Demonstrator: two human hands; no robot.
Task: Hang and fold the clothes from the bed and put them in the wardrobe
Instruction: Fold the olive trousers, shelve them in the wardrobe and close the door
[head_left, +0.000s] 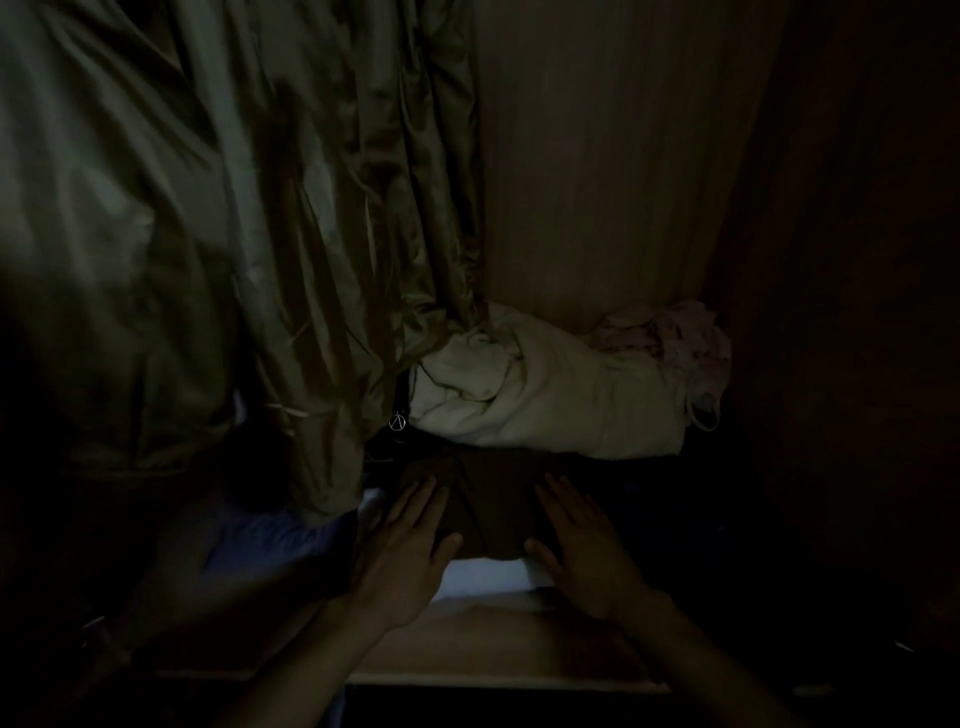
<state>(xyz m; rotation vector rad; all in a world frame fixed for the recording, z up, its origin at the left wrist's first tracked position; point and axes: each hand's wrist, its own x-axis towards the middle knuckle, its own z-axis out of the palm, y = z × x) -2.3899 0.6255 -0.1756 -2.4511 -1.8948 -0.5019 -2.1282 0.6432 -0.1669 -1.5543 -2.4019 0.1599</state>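
Under the straight fingers of the left hand (405, 551) and right hand (587, 551) lies a folded brown garment (488, 509), matt, soft-looking cloth. Beyond the fingertips sits a crumpled cream cloth bundle (545, 395), matt and creased, and just to its right a pale pink fabric (685, 338), thin and rumpled. Left of the left hand's fingers hangs an olive jacket (218, 223) of glossy, satin-like cloth with sharp shiny folds; a small metal ring pull (397, 422) glints at its edge. The wardrobe back panel (597, 156) is smooth wood.
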